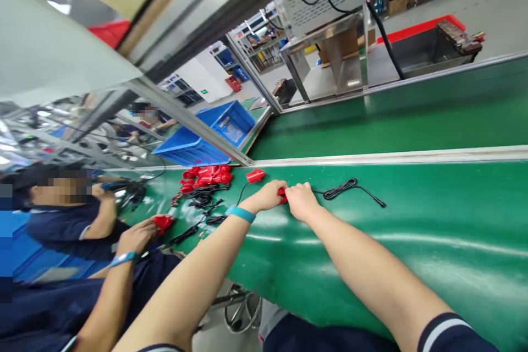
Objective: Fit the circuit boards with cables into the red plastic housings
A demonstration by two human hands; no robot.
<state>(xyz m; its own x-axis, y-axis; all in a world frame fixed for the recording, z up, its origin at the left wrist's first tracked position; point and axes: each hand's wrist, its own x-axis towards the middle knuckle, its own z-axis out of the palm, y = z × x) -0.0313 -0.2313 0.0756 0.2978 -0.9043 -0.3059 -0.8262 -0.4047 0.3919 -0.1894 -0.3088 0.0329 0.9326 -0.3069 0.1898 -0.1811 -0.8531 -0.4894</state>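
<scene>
My left hand (272, 194) and my right hand (302, 201) meet over the green mat, with fingers closed around a small red plastic part (282, 195) between them. Most of that part is hidden by my fingers. A black cable (340, 192), looped into a bundle, lies just right of my right hand and seems to lead toward the red part. Behind my left hand sits another red plastic housing (256, 176), with a thin dark cord running down from it. My left wrist wears a teal band (241, 213).
A pile of red housings (206, 177) and bundled black cables (202, 196) lies to the left. Beside me, a co-worker's hand (138, 235) holds a red part (164, 223). A blue bin (206, 132) stands behind the metal frame post (198, 126). The green bench (371, 253) stretches rightward.
</scene>
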